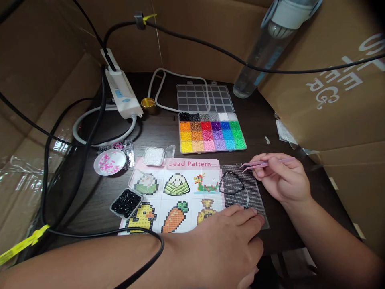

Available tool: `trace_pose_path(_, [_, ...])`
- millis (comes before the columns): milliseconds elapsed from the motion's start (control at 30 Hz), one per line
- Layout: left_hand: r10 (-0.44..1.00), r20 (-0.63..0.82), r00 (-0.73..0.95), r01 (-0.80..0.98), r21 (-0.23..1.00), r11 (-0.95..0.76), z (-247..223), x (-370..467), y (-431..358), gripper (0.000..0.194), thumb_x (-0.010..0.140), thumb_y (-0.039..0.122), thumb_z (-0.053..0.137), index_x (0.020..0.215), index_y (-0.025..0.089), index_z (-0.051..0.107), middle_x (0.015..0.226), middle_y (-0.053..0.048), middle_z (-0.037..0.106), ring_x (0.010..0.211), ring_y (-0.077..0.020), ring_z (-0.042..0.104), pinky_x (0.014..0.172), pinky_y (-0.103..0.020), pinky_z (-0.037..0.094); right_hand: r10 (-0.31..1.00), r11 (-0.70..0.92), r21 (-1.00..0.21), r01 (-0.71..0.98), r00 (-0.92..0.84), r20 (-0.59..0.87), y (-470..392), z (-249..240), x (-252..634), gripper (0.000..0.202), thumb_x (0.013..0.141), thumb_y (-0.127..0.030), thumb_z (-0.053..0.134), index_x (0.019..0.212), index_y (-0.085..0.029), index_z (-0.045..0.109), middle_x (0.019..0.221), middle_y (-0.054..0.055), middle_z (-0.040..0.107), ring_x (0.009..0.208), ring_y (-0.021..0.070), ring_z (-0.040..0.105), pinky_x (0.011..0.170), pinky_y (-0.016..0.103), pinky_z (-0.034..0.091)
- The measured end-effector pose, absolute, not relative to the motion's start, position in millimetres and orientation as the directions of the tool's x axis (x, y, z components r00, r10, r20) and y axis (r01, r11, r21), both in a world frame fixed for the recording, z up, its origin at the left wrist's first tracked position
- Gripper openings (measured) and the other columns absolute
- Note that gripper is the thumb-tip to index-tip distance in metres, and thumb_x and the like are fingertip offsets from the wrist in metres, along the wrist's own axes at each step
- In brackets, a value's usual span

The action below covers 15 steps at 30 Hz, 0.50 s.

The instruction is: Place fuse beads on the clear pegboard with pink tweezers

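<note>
My right hand [282,178] pinches pink tweezers [264,163], their bent tips apart and just above the top right of a clear pegboard [255,196]. Whether a bead sits between the tips is too small to tell. On the pegboard, black beads form a rounded triangular outline [231,194]. My left hand [231,245] lies over the pegboard's lower edge, fingers stretched and palm down, covering part of it. Under the board's left side is a bead pattern sheet [189,163] with pixel pictures, including a carrot, a duck and a dragon boat; my left forearm hides its bottom.
Small open boxes hold black beads [126,204] and white beads [154,155]. A dish [96,166] of pink and white beads stands left. Behind are a multicolour bead organizer [213,136], gold cup [148,105], power strip [123,94] and bottle [258,60]. Black cables [195,39] cross above; cardboard walls surround the table.
</note>
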State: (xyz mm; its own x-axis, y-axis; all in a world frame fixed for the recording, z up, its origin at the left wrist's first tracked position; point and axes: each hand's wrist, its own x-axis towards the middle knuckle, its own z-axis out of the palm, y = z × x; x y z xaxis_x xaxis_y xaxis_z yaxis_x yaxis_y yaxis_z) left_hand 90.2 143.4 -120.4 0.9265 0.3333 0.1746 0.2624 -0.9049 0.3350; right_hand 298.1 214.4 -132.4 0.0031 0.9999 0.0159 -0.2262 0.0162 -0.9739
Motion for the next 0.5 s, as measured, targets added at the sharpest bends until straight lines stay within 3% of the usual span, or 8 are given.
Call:
trace_pose_path(133, [0.331,0.172,0.928,0.259,0.342,-0.903,-121.1,90.0,142.2,0.041,0.097,0.044,0.035,0.107,0.017,0.063,0.138,-0.010,0.055,0.134,-0.0254,0.045,0.112,-0.038,0.029,1.000,0.011,-0.959,-0.282,0.014,0.007,216.0,-132.5,299.5,0.009,0.078,-0.035,0.078,0.079,-0.027,0.076,0.075,0.001,0.072,0.048,0.0097,0.055,0.043,0.024,0.044])
trace_pose_path(500, [0.336,0.165,0.927,0.262,0.356,-0.897,-119.7,90.2,143.5,0.041,0.096,0.045,0.036,0.108,0.017,0.063,0.139,-0.010,0.055,0.135,-0.0256,0.046,0.113,-0.039,0.030,0.999,-0.009,-0.970,-0.242,0.030,-0.017,216.1,-134.3,300.2,0.016,0.077,-0.033,0.080,0.086,-0.020,0.075,0.070,0.004,0.072,0.052,0.0131,0.064,0.047,0.027,0.054])
